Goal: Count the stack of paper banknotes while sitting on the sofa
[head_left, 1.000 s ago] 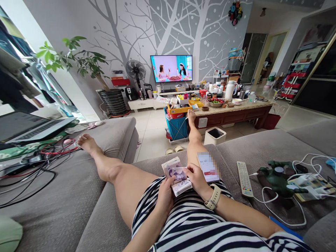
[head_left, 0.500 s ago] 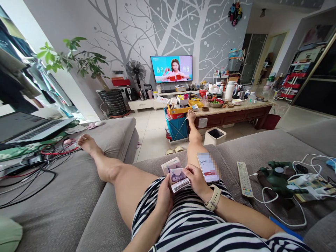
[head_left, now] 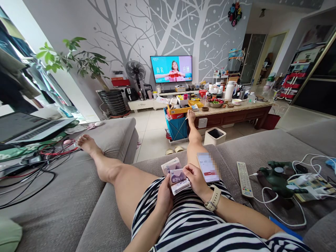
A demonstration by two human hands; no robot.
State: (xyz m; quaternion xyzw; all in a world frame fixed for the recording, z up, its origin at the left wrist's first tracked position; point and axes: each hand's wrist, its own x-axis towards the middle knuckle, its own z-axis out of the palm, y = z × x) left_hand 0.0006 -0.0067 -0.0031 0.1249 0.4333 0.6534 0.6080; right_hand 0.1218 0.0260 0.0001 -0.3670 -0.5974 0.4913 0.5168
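Observation:
My left hand [head_left: 165,196] grips a thick stack of purple banknotes [head_left: 181,188] marked with a 5, held above my lap. The stack looks folded over, with a second part of it [head_left: 171,165] showing behind. At the top right corner of the front note, the thumb and fingers of my right hand [head_left: 195,179] are pinched on the paper. That wrist wears a pale watch. Close beside the right hand, a phone [head_left: 207,166] with a partly blurred timer screen lies on my right thigh.
On the grey sofa to the right lie a remote control [head_left: 244,179], a dark green figure-like object [head_left: 279,178] and white cables. A laptop [head_left: 39,129] and tangled cords are at left. Ahead stand a cluttered coffee table [head_left: 233,117], a white bin [head_left: 215,136] and slippers [head_left: 174,150].
The front note, flatter before, now bows downward at its top edge under my right fingers. More of the note beneath shows. My left hand stays in place.

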